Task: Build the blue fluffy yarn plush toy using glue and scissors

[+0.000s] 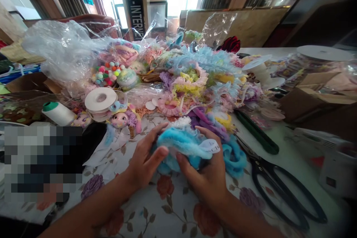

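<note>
Between my two hands is a bundle of fluffy blue wool (181, 141), held just above the flowered tablecloth. My left hand (147, 156) wraps its left side, thumb lying across the front. On the other side my right hand (208, 169) grips it, with the thumb pressed into the lower front. A small white label (210, 146) with dark writing sticks out at the bundle's right. White frilly material (181, 122) shows along its top. Whatever lies inside the bundle is hidden. Beside my right hand, a loose turquoise wool strand (234, 158) rests on the table.
Large black scissors (275, 182) and a dark green cutter (258, 132) lie at right. A heap of pastel ruffled lace (195, 78) fills the back. At left stand a ribbon spool (100, 98), a thread cone (58, 113) and a doll head (121, 119). A cardboard box (315, 100) sits far right.
</note>
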Tool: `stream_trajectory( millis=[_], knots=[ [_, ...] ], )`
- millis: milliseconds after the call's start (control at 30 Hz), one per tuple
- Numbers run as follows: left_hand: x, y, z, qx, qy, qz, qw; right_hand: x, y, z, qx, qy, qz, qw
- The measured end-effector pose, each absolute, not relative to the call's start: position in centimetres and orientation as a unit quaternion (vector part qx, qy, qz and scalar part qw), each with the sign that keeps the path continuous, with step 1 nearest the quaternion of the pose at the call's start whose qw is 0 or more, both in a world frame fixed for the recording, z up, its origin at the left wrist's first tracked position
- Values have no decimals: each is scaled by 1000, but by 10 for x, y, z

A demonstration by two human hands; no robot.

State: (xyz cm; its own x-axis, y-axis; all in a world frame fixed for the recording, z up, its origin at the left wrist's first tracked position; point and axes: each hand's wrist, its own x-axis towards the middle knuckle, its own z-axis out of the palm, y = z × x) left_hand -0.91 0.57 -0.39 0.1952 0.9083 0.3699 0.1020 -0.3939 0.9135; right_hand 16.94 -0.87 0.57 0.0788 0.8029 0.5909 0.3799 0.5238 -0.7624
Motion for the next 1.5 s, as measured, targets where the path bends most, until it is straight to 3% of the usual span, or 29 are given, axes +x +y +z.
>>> stream_trajectory(
  millis=[133,233,767,1200,1500],
  knots=[
    [-6,12,3,600,339,464,557,174,-4,7,-463,-663,148,569],
    [-6,16,8,584,302,459,598,176,-1,8,-466,-658,142,574],
    [-9,17,13,621,344,415,569,177,0,12,-490,-623,206,574],
    [-12,18,14,606,297,414,611,178,-2,11,-481,-639,157,580],
    [-22,21,9,583,353,377,627,183,4,16,-459,-655,255,544]
  ],
)
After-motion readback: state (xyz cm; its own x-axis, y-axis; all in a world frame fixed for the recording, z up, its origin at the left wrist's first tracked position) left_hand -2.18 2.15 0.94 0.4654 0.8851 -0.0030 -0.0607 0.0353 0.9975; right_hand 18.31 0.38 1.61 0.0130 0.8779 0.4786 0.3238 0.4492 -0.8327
